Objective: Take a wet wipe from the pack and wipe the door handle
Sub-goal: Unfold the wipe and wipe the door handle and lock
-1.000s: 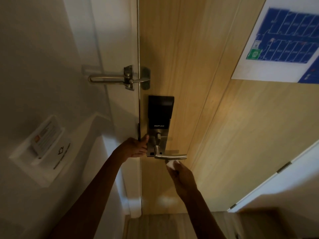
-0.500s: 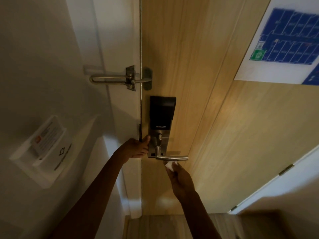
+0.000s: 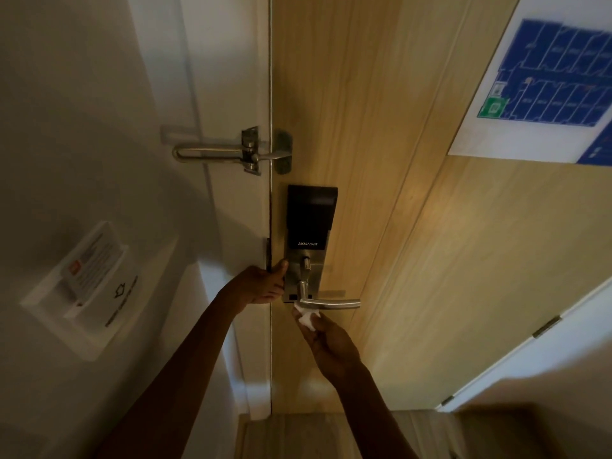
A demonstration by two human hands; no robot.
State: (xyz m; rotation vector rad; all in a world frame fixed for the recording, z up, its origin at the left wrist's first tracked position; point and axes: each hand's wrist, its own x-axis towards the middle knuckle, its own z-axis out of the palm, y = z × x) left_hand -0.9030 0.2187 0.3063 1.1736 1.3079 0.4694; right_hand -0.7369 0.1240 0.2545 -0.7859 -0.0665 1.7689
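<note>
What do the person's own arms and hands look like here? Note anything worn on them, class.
Both forearms are bare as far as the picture shows them: no sleeves, gloves or wristwatch can be seen. The left hand and the right hand show no rings or bracelets, though the dim light could hide small items. No markings are visible.

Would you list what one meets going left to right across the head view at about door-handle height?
Wall card holder → left hand on the door edge → wet wipe pinched in the right hand → door handle lever tip → bare wooden door → door hinge.
</note>
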